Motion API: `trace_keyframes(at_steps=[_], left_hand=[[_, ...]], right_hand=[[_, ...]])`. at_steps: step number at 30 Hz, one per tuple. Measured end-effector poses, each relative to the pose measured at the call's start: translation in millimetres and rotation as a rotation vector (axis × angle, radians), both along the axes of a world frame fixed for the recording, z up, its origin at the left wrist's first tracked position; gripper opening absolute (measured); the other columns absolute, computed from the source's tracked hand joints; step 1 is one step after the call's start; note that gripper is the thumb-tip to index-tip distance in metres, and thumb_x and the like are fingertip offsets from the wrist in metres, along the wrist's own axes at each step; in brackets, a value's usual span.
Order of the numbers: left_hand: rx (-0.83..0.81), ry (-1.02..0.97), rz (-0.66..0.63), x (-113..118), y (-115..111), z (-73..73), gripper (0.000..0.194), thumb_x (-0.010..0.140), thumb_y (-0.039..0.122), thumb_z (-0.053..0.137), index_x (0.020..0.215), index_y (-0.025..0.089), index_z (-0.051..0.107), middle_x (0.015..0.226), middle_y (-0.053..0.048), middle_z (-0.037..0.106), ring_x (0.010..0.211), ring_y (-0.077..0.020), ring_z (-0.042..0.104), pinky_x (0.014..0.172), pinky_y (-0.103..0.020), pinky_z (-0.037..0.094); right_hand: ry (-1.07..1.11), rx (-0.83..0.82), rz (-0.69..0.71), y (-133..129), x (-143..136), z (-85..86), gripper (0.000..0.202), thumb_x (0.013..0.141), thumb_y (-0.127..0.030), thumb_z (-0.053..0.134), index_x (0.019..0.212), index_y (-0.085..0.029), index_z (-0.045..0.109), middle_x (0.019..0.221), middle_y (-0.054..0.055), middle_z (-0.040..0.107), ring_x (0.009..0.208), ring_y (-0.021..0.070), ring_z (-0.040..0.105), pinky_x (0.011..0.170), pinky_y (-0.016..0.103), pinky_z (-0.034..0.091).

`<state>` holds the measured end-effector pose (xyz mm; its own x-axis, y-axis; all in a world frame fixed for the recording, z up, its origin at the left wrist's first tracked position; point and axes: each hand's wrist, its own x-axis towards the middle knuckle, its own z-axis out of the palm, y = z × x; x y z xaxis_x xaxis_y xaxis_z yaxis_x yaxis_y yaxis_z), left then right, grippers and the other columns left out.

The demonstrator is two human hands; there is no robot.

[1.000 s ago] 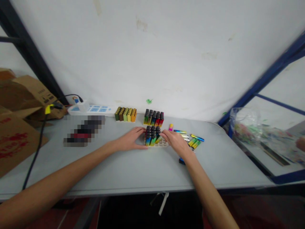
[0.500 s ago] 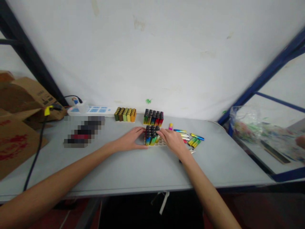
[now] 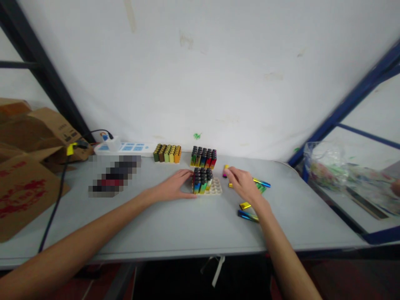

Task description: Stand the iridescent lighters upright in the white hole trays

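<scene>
My left hand (image 3: 173,186) grips the left end of a white tray (image 3: 216,187), its thumb along the front edge and its fingers behind. Upright lighters (image 3: 201,181) with black tops and shiny coloured bodies stand in the tray's left part; holes show in its right part. My right hand (image 3: 242,183) is right of the tray, above loose lighters, with fingers bent together; what they hold, if anything, is hidden. A pink and yellow lighter (image 3: 225,171) lies by its fingertips. Near the wrist are a gold lighter (image 3: 245,206) and a blue one (image 3: 247,215).
Behind stand a block of black-topped lighters (image 3: 203,157) and a block of green, brown and yellow ones (image 3: 167,153). A power strip (image 3: 125,148) lies along the wall. Cardboard boxes (image 3: 31,179) are at left, a clear plastic bag (image 3: 325,164) at right beyond the blue frame (image 3: 340,106).
My right hand has moved right, off the tray and over the loose lighters, uncovering the tray's holes. My left hand stays at the tray. The view has shifted slightly.
</scene>
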<state>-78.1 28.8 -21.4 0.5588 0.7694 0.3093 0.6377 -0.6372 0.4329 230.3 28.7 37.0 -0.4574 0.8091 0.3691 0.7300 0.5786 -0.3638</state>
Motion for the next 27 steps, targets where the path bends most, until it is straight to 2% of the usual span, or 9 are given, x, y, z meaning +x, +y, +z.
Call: trace_keyframes(at_steps=[2,5,8,11,15,18,23,27], left_hand=[[-0.002,0.006,-0.001,0,0,0.5,0.077,0.081,0.07,0.072,0.134,0.017,0.056,0.138,-0.018,0.058,0.129,-0.035,0.055,0.115,-0.049,0.042],[0.003,0.008,-0.006,0,0,0.2,0.078,0.082,0.072,0.07,0.134,0.016,0.055,0.138,-0.018,0.058,0.129,-0.0347,0.055,0.115,-0.048,0.042],[0.016,0.018,-0.007,-1,2,-0.7,0.079,0.083,0.075,0.067,0.134,0.015,0.056,0.138,-0.018,0.059,0.13,-0.0348,0.055,0.116,-0.047,0.042],[0.023,0.024,-0.008,-1,3,-1.5,0.08,0.083,0.075,0.066,0.134,0.014,0.057,0.137,-0.018,0.059,0.13,-0.0347,0.055,0.116,-0.046,0.041],[0.021,0.036,0.005,-1,4,-2.5,0.082,0.082,0.078,0.064,0.136,0.016,0.056,0.141,-0.018,0.058,0.131,-0.0353,0.055,0.117,-0.047,0.041],[0.02,0.049,-0.004,-2,5,-3.3,0.083,0.084,0.077,0.063,0.139,0.015,0.054,0.146,-0.019,0.055,0.135,-0.0357,0.052,0.119,-0.049,0.039],[0.02,0.028,-0.025,-3,6,-2.3,0.079,0.085,0.074,0.064,0.14,0.017,0.054,0.144,-0.017,0.058,0.134,-0.036,0.054,0.118,-0.049,0.041],[0.004,0.03,-0.016,-2,4,0.9,0.079,0.085,0.074,0.064,0.137,0.014,0.055,0.141,-0.019,0.059,0.132,-0.0364,0.055,0.117,-0.049,0.041]], right_hand=[[0.035,-0.028,0.048,-4,25,5.1,0.036,0.107,-0.048,0.044,0.105,-0.021,0.068,0.092,0.006,0.072,0.081,0.0199,0.067,0.079,0.031,0.049],[-0.026,-0.05,0.087,-25,64,6.0,0.029,0.101,-0.046,0.057,0.115,-0.023,0.069,0.115,0.01,0.069,0.107,0.0254,0.067,0.096,0.039,0.052],[-0.084,-0.095,0.052,-57,95,-4.3,0.034,0.097,-0.045,0.064,0.126,-0.027,0.066,0.129,0.011,0.065,0.122,0.0286,0.062,0.109,0.047,0.049],[-0.088,-0.148,0.035,-84,111,-23.4,0.036,0.096,-0.041,0.065,0.13,-0.03,0.064,0.13,0.01,0.062,0.122,0.0268,0.062,0.111,0.047,0.049],[-0.053,-0.127,0.002,-93,112,-45.2,0.022,0.1,-0.032,0.058,0.119,-0.027,0.068,0.116,0.01,0.066,0.111,0.0251,0.066,0.104,0.044,0.055],[-0.031,-0.078,-0.035,-82,106,-48.7,0.015,0.099,-0.03,0.059,0.11,-0.024,0.068,0.109,0.01,0.067,0.105,0.0258,0.067,0.099,0.044,0.056],[-0.009,-0.088,-0.03,-57,95,-35.3,0.009,0.097,-0.026,0.063,0.104,-0.022,0.066,0.106,0.009,0.067,0.1,0.0249,0.068,0.093,0.042,0.057],[-0.007,-0.145,0.018,-46,82,-20.1,0.007,0.096,-0.026,0.064,0.101,-0.021,0.066,0.103,0.008,0.069,0.091,0.0219,0.069,0.086,0.038,0.058]])
